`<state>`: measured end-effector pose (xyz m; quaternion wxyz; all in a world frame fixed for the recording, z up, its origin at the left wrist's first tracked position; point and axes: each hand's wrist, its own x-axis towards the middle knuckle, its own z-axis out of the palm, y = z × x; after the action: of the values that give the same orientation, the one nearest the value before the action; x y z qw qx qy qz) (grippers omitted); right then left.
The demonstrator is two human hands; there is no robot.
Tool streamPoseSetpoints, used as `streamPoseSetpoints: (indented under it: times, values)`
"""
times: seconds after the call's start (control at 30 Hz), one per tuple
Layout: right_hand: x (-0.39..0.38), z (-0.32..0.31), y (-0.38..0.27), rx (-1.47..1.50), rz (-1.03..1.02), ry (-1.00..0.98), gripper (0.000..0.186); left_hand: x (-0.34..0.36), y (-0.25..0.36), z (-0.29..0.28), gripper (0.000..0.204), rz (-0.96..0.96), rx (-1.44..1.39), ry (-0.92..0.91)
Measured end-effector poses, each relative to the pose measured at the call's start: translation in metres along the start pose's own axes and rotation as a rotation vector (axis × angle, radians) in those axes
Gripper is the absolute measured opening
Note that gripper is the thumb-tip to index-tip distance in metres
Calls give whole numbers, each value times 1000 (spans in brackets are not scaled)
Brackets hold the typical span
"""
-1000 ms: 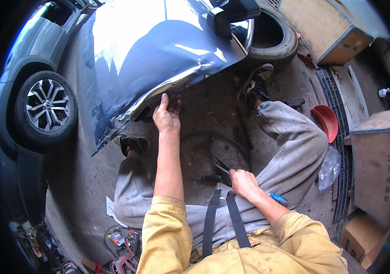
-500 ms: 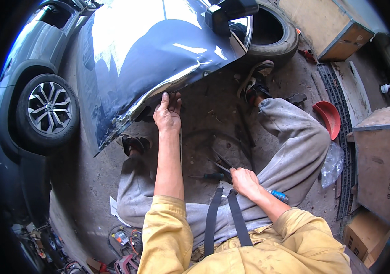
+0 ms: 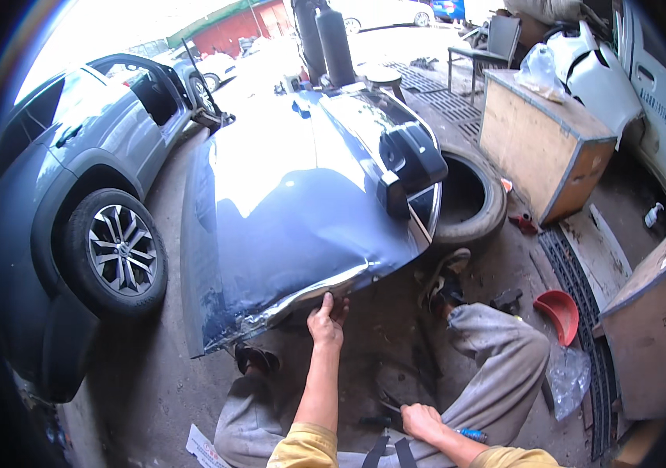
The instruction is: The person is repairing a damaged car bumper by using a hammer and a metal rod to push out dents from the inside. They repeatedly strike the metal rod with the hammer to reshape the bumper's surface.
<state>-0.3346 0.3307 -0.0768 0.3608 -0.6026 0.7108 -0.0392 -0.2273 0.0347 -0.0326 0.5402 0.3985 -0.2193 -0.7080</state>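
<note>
Head view: the person's left hand [image 3: 327,324] is at the near edge of a dark car door panel [image 3: 302,234], its thumb against the creased metal and its fingers reaching toward the underside. Whether it grips the edge or merely feels along it, I cannot tell. The right hand [image 3: 423,422] is nearer the body, beside the right thigh, closed around a slim metal tool [image 3: 389,404] whose far end pokes out ahead of the fist; its exact kind is unclear. A blue-handled tool [image 3: 473,434] shows just beside the right wrist.

What has just changed is mainly the outlook: the head has tilted up, so the whole door shows, along with dark cylinders [image 3: 337,47] and a chair [image 3: 497,47] at the far side. The hands keep much the same places, left at the damaged edge and right on the tool, so the work seems paused at the same spot, with no clear change in the crumpled metal.

The door lies between a grey car [image 3: 95,148] on the left and a loose tyre [image 3: 493,210] on the right, its black mirror [image 3: 419,160] toward the tyre. Farther right stands a wooden crate [image 3: 536,148]; nearer, a red curved piece [image 3: 557,316] and a clear plastic bag [image 3: 569,382].
</note>
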Motion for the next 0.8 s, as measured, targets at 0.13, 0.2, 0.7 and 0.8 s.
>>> streamPoseSetpoints:
  times: [0.13,0.2,0.7,0.8]
  values:
    - [-1,7,5,-9,2,-35,21,-5,-4,-2,20,-5,-7,46]
    - [-5,7,6,-22,-7,-32,20,-3,-4,-3,20,-12,-1,48]
    - [-11,5,-1,-86,-31,41,16,9,41,-85,18,35,24,108]
    - [-11,6,-1,-94,-13,19,16,3,46,-85,18,42,19,87]
